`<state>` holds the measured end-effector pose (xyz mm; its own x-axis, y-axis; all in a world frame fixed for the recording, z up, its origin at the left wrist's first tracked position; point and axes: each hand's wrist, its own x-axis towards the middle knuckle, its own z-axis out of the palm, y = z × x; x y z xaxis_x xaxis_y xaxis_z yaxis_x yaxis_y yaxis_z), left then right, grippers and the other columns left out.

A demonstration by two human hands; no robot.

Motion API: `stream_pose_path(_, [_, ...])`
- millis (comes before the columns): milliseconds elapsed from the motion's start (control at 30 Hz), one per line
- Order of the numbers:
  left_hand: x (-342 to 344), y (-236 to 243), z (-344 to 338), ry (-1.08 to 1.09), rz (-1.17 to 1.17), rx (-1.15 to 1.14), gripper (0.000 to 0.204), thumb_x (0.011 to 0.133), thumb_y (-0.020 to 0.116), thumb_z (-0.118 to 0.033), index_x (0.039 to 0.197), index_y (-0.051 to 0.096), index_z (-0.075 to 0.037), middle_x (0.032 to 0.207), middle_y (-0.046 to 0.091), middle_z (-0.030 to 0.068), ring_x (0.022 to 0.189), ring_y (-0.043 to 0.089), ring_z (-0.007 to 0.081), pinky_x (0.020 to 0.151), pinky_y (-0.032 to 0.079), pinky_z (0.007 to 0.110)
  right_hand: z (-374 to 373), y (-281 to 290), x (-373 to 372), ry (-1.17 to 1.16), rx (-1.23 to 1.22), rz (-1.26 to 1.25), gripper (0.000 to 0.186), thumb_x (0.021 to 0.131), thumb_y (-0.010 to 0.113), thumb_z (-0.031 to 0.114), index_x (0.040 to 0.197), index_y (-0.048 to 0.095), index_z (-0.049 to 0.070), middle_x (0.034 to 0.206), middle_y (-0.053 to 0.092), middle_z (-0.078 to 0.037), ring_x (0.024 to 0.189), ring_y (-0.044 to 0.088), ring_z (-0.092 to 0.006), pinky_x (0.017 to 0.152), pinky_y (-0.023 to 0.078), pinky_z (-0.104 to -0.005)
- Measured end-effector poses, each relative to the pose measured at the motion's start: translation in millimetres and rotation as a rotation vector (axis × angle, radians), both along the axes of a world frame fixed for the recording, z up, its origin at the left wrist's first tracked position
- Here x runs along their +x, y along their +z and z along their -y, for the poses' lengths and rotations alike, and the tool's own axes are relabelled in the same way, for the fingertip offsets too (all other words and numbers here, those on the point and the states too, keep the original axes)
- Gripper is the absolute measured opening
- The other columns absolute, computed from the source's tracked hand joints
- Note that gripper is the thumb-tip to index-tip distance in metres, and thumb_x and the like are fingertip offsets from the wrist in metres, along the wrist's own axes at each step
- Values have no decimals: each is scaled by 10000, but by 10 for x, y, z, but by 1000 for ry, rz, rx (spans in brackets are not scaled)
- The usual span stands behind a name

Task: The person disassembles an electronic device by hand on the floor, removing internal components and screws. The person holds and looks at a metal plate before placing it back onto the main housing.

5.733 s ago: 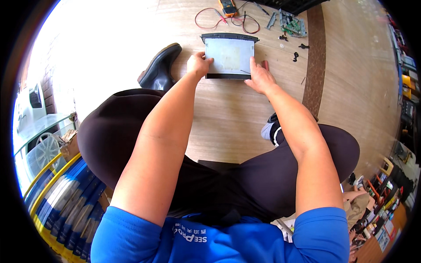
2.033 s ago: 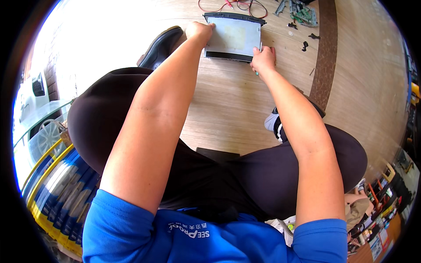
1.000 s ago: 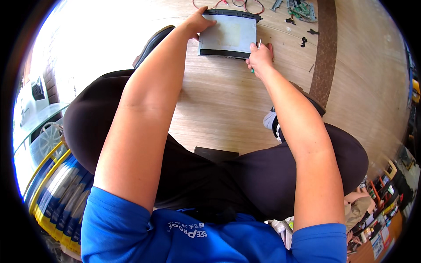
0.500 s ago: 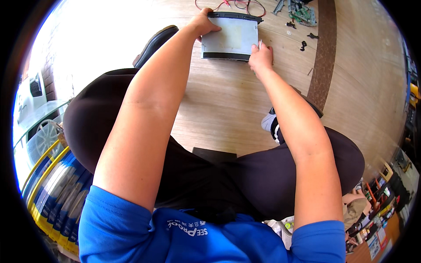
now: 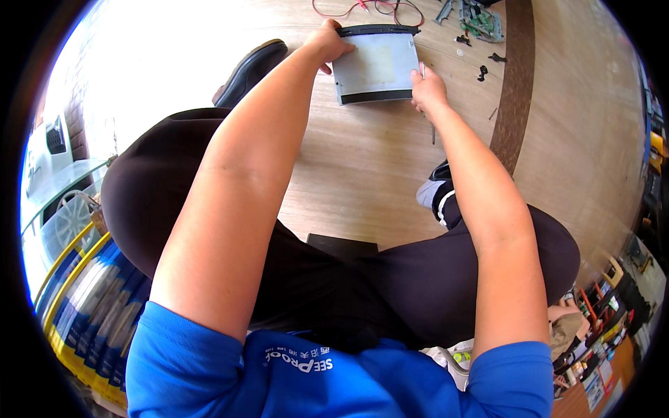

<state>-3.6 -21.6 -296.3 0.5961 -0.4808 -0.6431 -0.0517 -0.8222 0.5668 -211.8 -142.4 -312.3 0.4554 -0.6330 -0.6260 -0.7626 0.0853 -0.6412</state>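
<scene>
A flat electronic unit (image 5: 374,64) with a pale metal top and black front and back edges sits on the floor beyond my crossed legs. My left hand (image 5: 330,44) grips its far left corner, thumb on the top and fingers down the side. My right hand (image 5: 428,89) is closed round a thin metal-shafted tool (image 5: 433,132), probably a screwdriver, at the unit's near right corner. Part of the tool is hidden by the fingers.
Red and black test leads (image 5: 334,12), a green circuit board (image 5: 481,26) and small black parts (image 5: 482,73) lie beyond and right. A black boot (image 5: 247,73) is left of the unit, a blue-and-yellow rack (image 5: 83,292) lower left, another person's leg (image 5: 564,327) lower right.
Over the last second the unit and both hands shifted slightly right and toward me; the tool's shaft now shows below my right hand. Earlier, my right hand lay on the unit without the tool.
</scene>
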Motion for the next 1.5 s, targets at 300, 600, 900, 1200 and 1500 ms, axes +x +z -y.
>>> stream_pose_path(300, [-67, 142, -2, -235, 4, 253, 396, 883, 663, -251, 1092, 535, 60, 767, 661, 185, 590, 671, 286, 455, 582, 419, 434, -109, 18, 250, -259, -60, 437, 915, 560, 375, 1168, 642, 29, 1067, 676, -216, 1047, 629, -353, 937, 465, -413])
stream_pose_path(600, [-318, 31, -136, -686, -56, 658, 386, 915, 595, -352, 831, 691, 12, 788, 706, 120, 668, 697, 218, 644, 564, 370, 557, -188, -93, 157, -308, -211, 504, 785, 730, 435, 958, 704, -38, 1033, 680, -244, 973, 668, -346, 846, 519, -397])
stream_pose_path(900, [-642, 154, -642, -464, 53, 465, 420, 805, 753, -366, 975, 699, 14, 919, 707, 188, 766, 710, 264, 712, 575, 375, 271, -114, -103, 282, -411, -6, 423, 807, 708, 294, 1146, 676, 44, 1114, 680, -170, 1063, 647, -278, 946, 485, -352])
stream_pose_path(1200, [-649, -436, -958, 44, 91, -204, 631, 789, 747, -224, 1324, 507, 9, 1209, 624, 224, 1085, 625, 332, 914, 504, 380, 88, -90, -103, 234, -410, -216, 519, 766, 762, 307, 1077, 622, -84, 1100, 648, -266, 1038, 642, -347, 914, 491, -395])
stream_pose_path(1500, [-604, -460, -768, 134, -297, -373, 471, 1015, 470, -272, 1461, 404, -135, 1246, 586, 70, 1070, 553, 171, 916, 466, 355, 88, -45, -231, 279, -394, -90, 443, 896, 624, 394, 968, 657, -41, 890, 682, -237, 903, 665, -372, 814, 512, -446])
